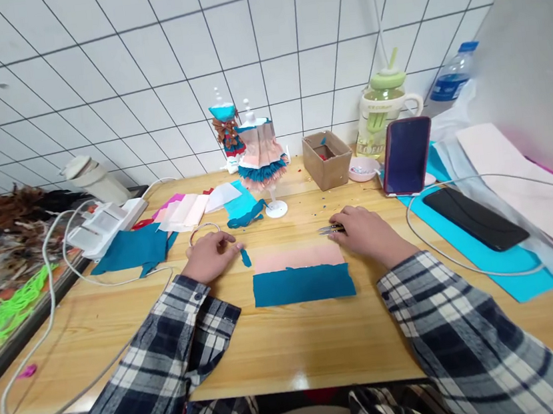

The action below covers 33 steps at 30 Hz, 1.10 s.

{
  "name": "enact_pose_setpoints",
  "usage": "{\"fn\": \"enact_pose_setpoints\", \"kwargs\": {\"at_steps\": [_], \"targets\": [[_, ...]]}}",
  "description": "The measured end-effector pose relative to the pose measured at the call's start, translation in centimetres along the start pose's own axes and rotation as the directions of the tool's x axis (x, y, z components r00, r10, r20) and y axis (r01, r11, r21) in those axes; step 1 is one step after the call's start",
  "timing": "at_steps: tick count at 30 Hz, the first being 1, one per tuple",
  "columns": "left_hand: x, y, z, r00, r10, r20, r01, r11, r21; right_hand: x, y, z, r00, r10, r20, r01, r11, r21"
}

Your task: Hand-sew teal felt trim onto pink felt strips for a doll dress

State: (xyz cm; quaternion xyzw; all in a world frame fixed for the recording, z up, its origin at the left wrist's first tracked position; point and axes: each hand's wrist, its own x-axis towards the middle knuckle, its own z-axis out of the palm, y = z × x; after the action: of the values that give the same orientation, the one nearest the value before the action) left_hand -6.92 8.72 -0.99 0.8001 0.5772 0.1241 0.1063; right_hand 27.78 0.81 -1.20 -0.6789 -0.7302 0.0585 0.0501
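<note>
In front of me lies a pale pink strip (307,255) of paper or thin cloth, with a teal strip (304,285) along its near edge. My left hand (210,255) rests on the table to the left of the strips, thumb and fingers a little apart. A small teal scrap (246,258) is right by its thumb tip. Beyond the strips' right end, my right hand (364,233) is closed around small thread snips (333,229), whose blades point left.
Two small dress forms stand at the back, the nearer one (260,155) in pink and teal frills. Teal pieces (133,250) and a power strip (108,228) with cables lie left. A cardboard box (327,160), upright phone (407,156), black phone (475,217) and jug (386,113) are right.
</note>
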Motion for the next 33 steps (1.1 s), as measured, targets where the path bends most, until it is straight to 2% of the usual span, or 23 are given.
{"fn": "enact_pose_setpoints", "kwargs": {"at_steps": [3, 6, 10, 13, 15, 17, 20, 22, 25, 28, 33], "targets": [[0.1, 0.0, 0.8, 1.000, -0.030, 0.001, 0.030, 0.998, 0.051, 0.1, -0.2, 0.2, 0.999, 0.044, -0.012, -0.044, 0.999, 0.016], [0.2, -0.3, 1.4, 0.999, 0.025, 0.022, -0.024, 0.999, -0.046, 0.2, -0.1, 0.2, 0.997, 0.075, -0.036, -0.073, 0.997, 0.036], [0.1, 0.0, 1.4, 0.997, 0.019, -0.076, -0.045, 0.934, -0.355, 0.2, -0.3, -0.1, 0.995, 0.064, -0.071, -0.056, 0.993, 0.101], [-0.4, 1.6, 1.2, 0.989, 0.039, -0.143, -0.120, 0.779, -0.615, 0.1, -1.4, -0.6, 0.989, 0.095, -0.109, -0.057, 0.949, 0.309], [-0.8, 3.3, 1.2, 0.988, 0.073, -0.136, -0.151, 0.650, -0.744, -0.3, -2.7, -1.0, 0.984, 0.104, -0.143, -0.020, 0.869, 0.495], [-1.4, 5.3, 1.4, 0.989, 0.097, -0.112, -0.147, 0.531, -0.834, -0.8, -4.3, -1.4, 0.985, 0.079, -0.150, 0.043, 0.740, 0.671], [-2.3, 8.1, 2.0, 0.987, 0.132, -0.097, -0.145, 0.423, -0.894, -1.7, -6.5, -1.5, 0.994, -0.063, -0.085, 0.105, 0.531, 0.841], [-2.9, 9.5, 2.4, 0.984, 0.165, -0.064, -0.123, 0.380, -0.917, -2.0, -7.5, -1.4, 0.991, -0.129, -0.022, 0.079, 0.460, 0.885], [-3.4, 10.3, 2.6, 0.981, 0.194, -0.031, -0.104, 0.379, -0.919, -2.0, -7.8, -1.1, 0.996, -0.085, 0.019, 0.023, 0.461, 0.887], [-3.4, 10.0, 2.8, 0.984, 0.178, -0.015, -0.089, 0.414, -0.906, -1.7, -7.3, -0.9, 0.999, -0.034, 0.026, -0.005, 0.505, 0.863], [-3.2, 9.1, 3.2, 0.990, 0.138, 0.002, -0.055, 0.408, -0.911, -1.5, -7.0, -0.4, 0.994, -0.073, 0.080, -0.024, 0.574, 0.818]]}}
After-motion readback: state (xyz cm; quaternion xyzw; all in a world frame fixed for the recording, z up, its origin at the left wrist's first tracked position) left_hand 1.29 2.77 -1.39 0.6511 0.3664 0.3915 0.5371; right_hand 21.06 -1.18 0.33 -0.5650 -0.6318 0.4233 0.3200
